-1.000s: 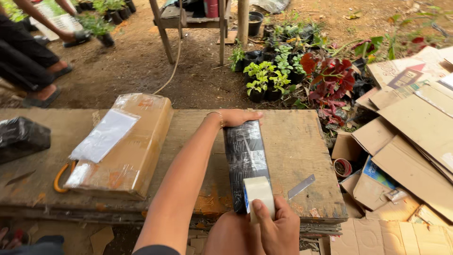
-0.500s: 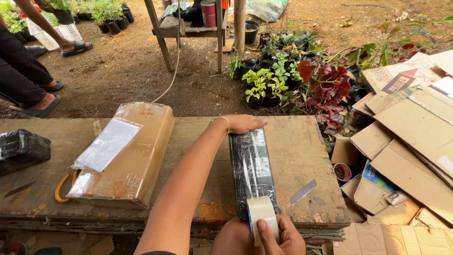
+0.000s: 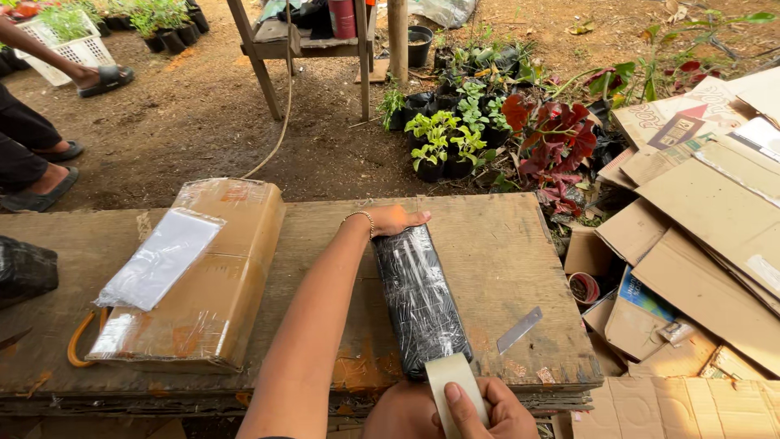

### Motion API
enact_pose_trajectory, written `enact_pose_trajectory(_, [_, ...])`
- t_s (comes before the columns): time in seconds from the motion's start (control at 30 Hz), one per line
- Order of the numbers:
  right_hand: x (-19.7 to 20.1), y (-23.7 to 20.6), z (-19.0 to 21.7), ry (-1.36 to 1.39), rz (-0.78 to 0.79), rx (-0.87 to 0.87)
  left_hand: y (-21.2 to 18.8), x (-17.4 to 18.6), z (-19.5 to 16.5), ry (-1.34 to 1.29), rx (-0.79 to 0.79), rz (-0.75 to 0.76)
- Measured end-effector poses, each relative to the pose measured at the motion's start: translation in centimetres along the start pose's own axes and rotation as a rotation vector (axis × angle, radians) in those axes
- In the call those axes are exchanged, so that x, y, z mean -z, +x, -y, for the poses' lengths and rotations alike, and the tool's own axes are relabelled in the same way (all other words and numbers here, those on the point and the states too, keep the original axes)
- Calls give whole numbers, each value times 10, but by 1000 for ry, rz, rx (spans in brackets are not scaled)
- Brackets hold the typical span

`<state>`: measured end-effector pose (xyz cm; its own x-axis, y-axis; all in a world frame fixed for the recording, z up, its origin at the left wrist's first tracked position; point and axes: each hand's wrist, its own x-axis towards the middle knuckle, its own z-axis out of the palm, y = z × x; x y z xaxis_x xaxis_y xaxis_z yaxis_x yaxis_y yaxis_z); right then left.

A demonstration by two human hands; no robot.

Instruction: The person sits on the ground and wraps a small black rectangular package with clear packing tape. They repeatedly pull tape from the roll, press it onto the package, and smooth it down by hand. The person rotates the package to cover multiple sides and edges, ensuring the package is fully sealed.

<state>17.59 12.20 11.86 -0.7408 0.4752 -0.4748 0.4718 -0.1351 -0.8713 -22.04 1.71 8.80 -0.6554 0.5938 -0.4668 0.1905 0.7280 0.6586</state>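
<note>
A long black bundle [image 3: 419, 298] wrapped in clear tape lies lengthwise on the wooden table [image 3: 504, 268]. My left hand [image 3: 395, 219] rests on its far end, fingers curled over it, a thin bracelet on the wrist. My right hand [image 3: 479, 410] at the near table edge grips a roll of clear packing tape [image 3: 453, 384], pressed against the bundle's near end. A strip of tape runs along the bundle's top.
A taped cardboard box [image 3: 199, 272] with a clear plastic sleeve [image 3: 159, 258] lies to the left. A small metal blade [image 3: 520, 328] lies right of the bundle. Flattened cartons [image 3: 715, 236] pile at right. Potted plants [image 3: 455, 138] stand beyond the table. Another person's legs [image 3: 36, 154] are at far left.
My right hand has drawn the tape roll toward me, from on top of the bundle's near end to just past the table edge. The left hand stays on the far end.
</note>
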Motion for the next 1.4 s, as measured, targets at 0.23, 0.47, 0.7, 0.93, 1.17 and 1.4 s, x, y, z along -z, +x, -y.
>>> enact_pose_trajectory(0.23, [11,5,-13,57,68,125,-5,-3,3,-343,-242,126])
enact_pose_trajectory(0.47, [5,-5,2,201,-11,194,-9,-4,0,-320,-257,76])
enact_pose_trajectory(0.7, [29,-20,58,90,91,45,-15,-14,10,-308,-182,-44])
enact_pose_trajectory(0.93, [42,-33,95,-291,80,-127,-19,-14,2,-351,-191,-28])
enact_pose_trajectory(1.17, [29,-18,37,116,109,62,-36,-15,-4,-308,-189,-89])
enact_pose_trajectory(1.4, [29,-1,-13,29,22,-14,-37,-15,-4,-237,-184,-82])
